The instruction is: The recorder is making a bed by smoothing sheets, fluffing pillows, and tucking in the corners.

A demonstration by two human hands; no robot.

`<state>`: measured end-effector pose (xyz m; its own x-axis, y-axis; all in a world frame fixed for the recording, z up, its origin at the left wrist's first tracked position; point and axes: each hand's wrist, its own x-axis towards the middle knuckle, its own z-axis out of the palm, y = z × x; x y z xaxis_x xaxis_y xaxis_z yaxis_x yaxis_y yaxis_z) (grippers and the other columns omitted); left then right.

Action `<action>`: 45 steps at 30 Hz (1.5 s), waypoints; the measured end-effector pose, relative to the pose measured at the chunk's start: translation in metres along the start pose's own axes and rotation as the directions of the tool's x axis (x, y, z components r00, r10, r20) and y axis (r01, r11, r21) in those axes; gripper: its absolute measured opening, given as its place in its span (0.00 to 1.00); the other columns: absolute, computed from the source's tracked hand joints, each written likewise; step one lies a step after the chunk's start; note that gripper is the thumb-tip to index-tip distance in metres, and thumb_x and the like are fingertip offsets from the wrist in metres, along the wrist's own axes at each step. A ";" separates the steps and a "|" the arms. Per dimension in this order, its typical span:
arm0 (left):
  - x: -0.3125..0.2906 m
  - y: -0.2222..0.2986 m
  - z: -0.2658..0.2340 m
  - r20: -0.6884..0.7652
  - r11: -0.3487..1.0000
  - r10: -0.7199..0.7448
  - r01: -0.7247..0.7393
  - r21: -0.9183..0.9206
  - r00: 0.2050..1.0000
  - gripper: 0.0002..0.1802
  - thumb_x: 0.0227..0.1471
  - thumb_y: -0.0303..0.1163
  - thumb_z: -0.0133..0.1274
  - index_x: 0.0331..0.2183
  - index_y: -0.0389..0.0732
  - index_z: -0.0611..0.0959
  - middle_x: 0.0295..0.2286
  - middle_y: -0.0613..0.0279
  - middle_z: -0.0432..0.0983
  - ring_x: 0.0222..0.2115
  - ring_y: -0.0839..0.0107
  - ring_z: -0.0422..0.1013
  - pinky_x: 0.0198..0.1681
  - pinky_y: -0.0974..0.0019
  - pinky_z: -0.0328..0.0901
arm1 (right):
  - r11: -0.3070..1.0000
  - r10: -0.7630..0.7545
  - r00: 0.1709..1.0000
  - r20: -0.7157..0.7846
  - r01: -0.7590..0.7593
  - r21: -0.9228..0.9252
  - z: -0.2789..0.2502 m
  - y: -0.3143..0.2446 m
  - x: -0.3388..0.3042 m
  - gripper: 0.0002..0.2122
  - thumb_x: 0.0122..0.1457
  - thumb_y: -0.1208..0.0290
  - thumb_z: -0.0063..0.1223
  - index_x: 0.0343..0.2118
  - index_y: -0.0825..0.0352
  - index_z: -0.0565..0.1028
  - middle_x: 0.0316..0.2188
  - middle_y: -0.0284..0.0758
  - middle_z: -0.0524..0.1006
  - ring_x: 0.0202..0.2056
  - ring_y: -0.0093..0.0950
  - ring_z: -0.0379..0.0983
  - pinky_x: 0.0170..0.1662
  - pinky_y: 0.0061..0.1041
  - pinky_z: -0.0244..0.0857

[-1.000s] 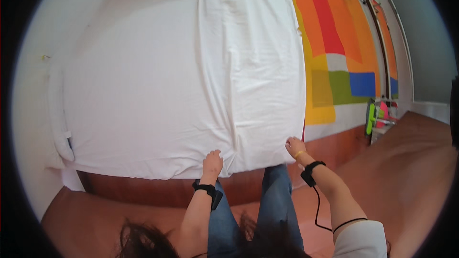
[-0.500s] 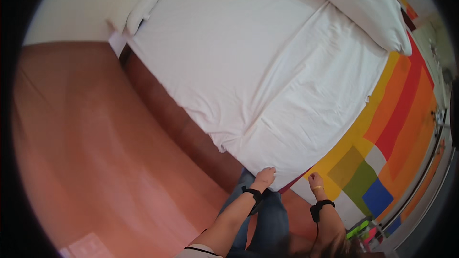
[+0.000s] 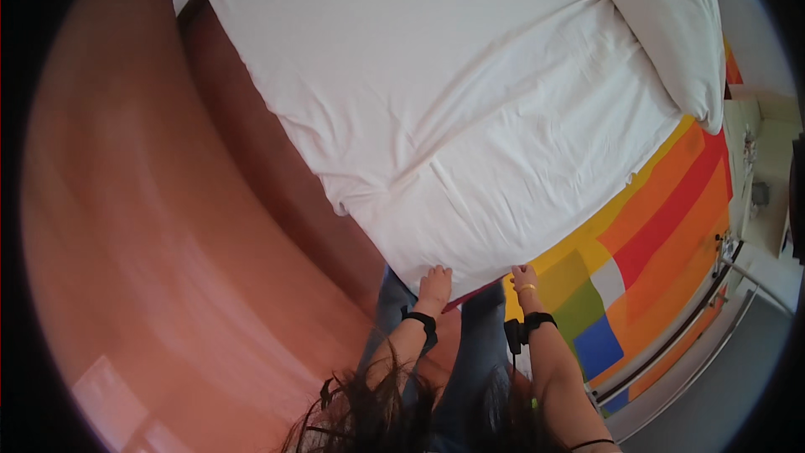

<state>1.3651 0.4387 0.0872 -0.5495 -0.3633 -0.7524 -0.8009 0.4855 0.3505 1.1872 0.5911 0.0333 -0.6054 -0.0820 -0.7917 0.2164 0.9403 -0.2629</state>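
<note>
A white bed sheet [image 3: 335, 59] covers the bed, with long creases and folds running from the right side down to the near corner. My left hand [image 3: 435, 287] is at the sheet's near edge, fingers bent over the cloth and closed on it. At the sheet's right-hand edge is my right hand [image 3: 524, 278], its fingers pinched together on the fabric; the fingertips show only in part. A thin dark red edge peeks out below the sheet between my hands.
A white pillow [image 3: 662, 25] lies at the upper right. Beside the bed spreads a multicoloured patchwork-patterned surface [image 3: 654, 210], with a metal rail [image 3: 671, 348] beyond it. Reddish-brown floor [image 3: 168, 243] runs along the left. Strands of hair hang in at the bottom.
My right hand has come in to the sheet's edge, from a closed pose beside it. My left hand stays at the near edge. The whole view has shifted.
</note>
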 end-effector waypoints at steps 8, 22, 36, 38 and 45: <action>0.009 0.015 0.058 -0.348 0.831 -0.481 0.293 -0.472 0.805 0.18 0.34 0.32 0.51 0.32 0.39 0.69 0.32 0.54 0.64 0.36 0.58 0.61 0.37 0.59 0.59 | 0.969 0.175 0.980 0.096 -0.188 0.158 -0.043 -0.035 0.027 0.17 0.46 0.64 0.47 0.37 0.66 0.59 0.29 0.35 0.67 0.24 0.26 0.68 0.21 0.25 0.62; 0.022 0.010 0.116 0.552 -0.538 -0.821 0.129 -0.833 0.147 0.24 0.41 0.43 0.49 0.30 0.27 0.69 0.31 0.44 0.69 0.31 0.58 0.67 0.34 0.62 0.62 | 0.966 0.173 0.939 0.296 -0.220 0.135 -0.073 -0.049 0.056 0.13 0.48 0.58 0.46 0.29 0.64 0.65 0.20 0.33 0.70 0.22 0.25 0.69 0.21 0.24 0.58; 0.008 0.011 0.154 0.455 -0.528 -0.849 -0.411 -0.743 0.269 0.07 0.47 0.30 0.41 0.19 0.41 0.68 0.14 0.70 0.59 0.13 0.82 0.56 0.13 0.80 0.51 | 0.984 0.114 0.912 0.393 -0.158 0.081 -0.049 -0.029 0.049 0.11 0.47 0.62 0.47 0.26 0.66 0.67 0.16 0.32 0.71 0.18 0.23 0.69 0.17 0.18 0.58; -0.013 0.003 0.190 0.443 -0.533 -0.846 -0.445 -0.720 0.297 0.05 0.46 0.29 0.42 0.23 0.39 0.68 0.18 0.67 0.62 0.15 0.80 0.58 0.15 0.79 0.54 | 0.987 0.114 0.905 0.409 -0.149 0.056 -0.041 -0.023 0.038 0.11 0.47 0.62 0.47 0.25 0.66 0.67 0.16 0.32 0.71 0.18 0.23 0.69 0.16 0.18 0.57; -0.017 0.038 0.220 0.500 -0.568 -0.822 -0.442 -0.694 0.271 0.05 0.47 0.29 0.41 0.28 0.38 0.67 0.19 0.64 0.64 0.15 0.78 0.61 0.13 0.79 0.54 | 0.987 0.159 0.932 0.325 -0.157 -0.035 -0.054 0.000 0.047 0.11 0.48 0.64 0.46 0.26 0.69 0.67 0.15 0.32 0.71 0.15 0.23 0.68 0.14 0.20 0.54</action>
<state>1.3967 0.6382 -0.0092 0.6285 -0.1004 -0.7713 0.5328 -0.6669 0.5210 1.1170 0.6050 0.0261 -0.2811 -0.0339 -0.9591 0.2820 0.9523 -0.1163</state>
